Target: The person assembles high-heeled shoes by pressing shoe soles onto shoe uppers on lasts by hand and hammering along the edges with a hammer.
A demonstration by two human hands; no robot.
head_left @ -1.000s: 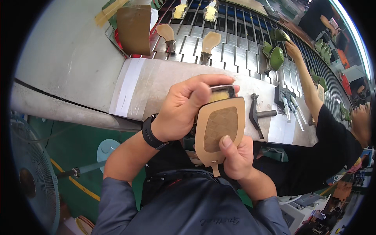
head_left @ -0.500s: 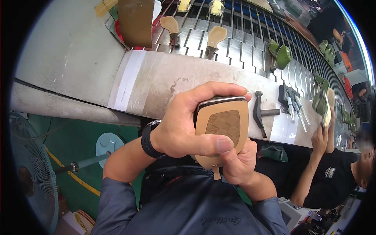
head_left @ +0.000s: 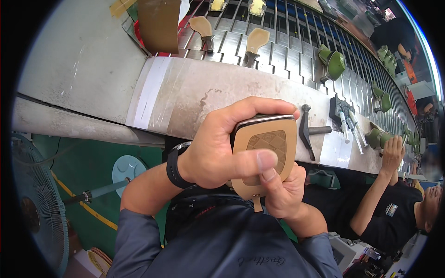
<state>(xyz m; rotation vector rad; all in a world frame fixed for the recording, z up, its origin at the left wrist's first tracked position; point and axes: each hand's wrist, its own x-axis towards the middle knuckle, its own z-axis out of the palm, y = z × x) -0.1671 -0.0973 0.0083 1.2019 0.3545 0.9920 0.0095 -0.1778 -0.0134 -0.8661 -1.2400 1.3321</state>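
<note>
Between my hands is a shoe [head_left: 246, 134], its tan sole facing up and a dark glossy edge showing around the toe. A crosshatched patch is pressed into the middle of the sole, and a narrow tan strip sticks out at the lower end. My left hand [head_left: 218, 148] wraps the toe from the left, fingers over the far edge and thumb across the sole. At the lower right, my right hand [head_left: 285, 190] grips the shoe's side, thumb tip on the sole just below the left thumb. The shoe's underside is hidden.
A hammer [head_left: 306, 132] lies on the bench [head_left: 204, 88], near a dark block with syringes [head_left: 345, 120]. Tan soles with dark heels [head_left: 255, 41] and green shoe lasts [head_left: 333, 64] rest on the slatted conveyor [head_left: 282, 55]. A co-worker's hand [head_left: 393, 153] is at right; a fan [head_left: 39, 204] stands left.
My thumbs have shifted slightly on the sole, while my grip stays the same. The co-worker's raised hands have moved right, and the green piece they held upright is now lower or turned.
</note>
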